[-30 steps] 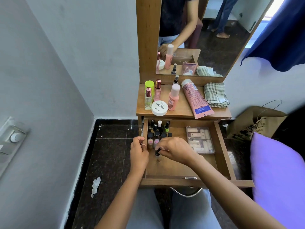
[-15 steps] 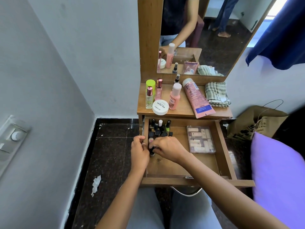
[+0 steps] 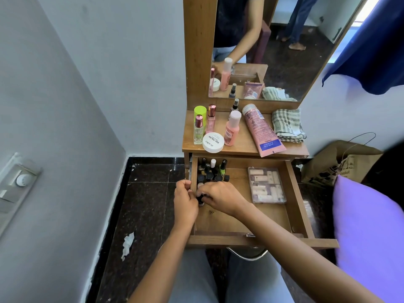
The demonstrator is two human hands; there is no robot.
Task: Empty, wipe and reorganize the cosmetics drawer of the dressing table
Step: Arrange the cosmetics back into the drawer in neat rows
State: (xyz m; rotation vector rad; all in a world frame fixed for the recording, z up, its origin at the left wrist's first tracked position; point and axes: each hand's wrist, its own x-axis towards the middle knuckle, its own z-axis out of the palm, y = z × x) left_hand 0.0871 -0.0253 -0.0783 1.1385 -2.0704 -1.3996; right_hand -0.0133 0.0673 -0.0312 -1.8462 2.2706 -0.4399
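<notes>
The drawer (image 3: 240,221) of the dressing table (image 3: 244,145) is pulled out toward the person, long axis left to right, with nail polish bottles (image 3: 211,171) stood upright at its back left. "basket" is printed on the paper bag (image 3: 328,167), "zudio NAIL POLISH" on the white jar (image 3: 213,142). A small bottle (image 3: 200,199) is pinched upright by the right hand (image 3: 220,199) beside the drawer's left wall, where the left hand (image 3: 184,200) is curled, on what cannot be told.

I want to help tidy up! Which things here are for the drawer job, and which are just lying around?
For the job: drawer, nail polish bottles, dark bottle pinched by right hand, clear box, pink tube, white jar, checked cloth.

Just lying about: paper bag, purple pillow, paper scrap on floor, blue curtain.
</notes>
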